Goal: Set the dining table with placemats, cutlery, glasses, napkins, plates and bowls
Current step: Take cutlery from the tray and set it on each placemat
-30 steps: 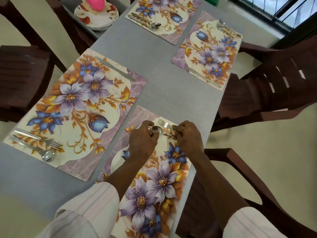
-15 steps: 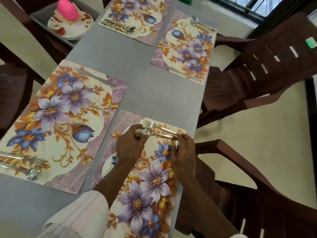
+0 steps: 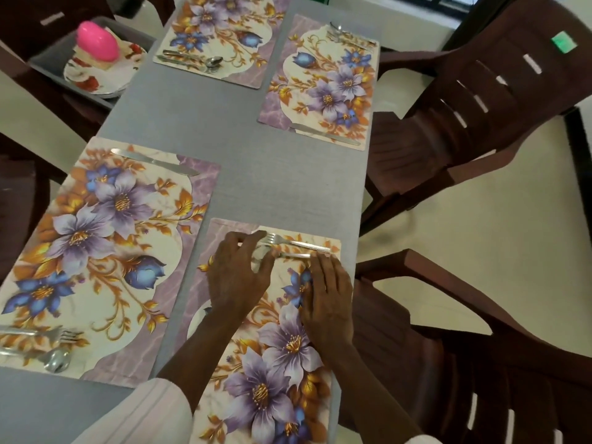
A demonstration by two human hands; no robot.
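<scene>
The near floral placemat (image 3: pixel 272 395) lies at the grey table's (image 3: pixel 282 174) right edge. Across its far end lie a fork (image 3: pixel 299 244) and, just nearer, a spoon (image 3: pixel 293 255), both with handles pointing right. My left hand (image 3: pixel 238 277) hovers over their left ends, fingers spread: the index fingertip touches the fork's tines and the thumb is at the spoon's bowl, which is mostly hidden. My right hand (image 3: pixel 326 299) lies flat on the mat, its straight fingertips touching the end of the spoon's handle.
A left placemat (image 3: pixel 105 251) carries a knife (image 3: pixel 153 161), fork (image 3: pixel 48 333) and spoon (image 3: pixel 56 360). Two far placemats (image 3: pixel 323 88) (image 3: pixel 221 33) also hold cutlery. A grey tray (image 3: pixel 48 65) with plates and a pink object sits far left. Brown chairs (image 3: pixel 464 100) stand on the right.
Both hands have eased off the fork and spoon, which now lie side by side across the mat's far end. My right hand slid back toward me and flattened.
</scene>
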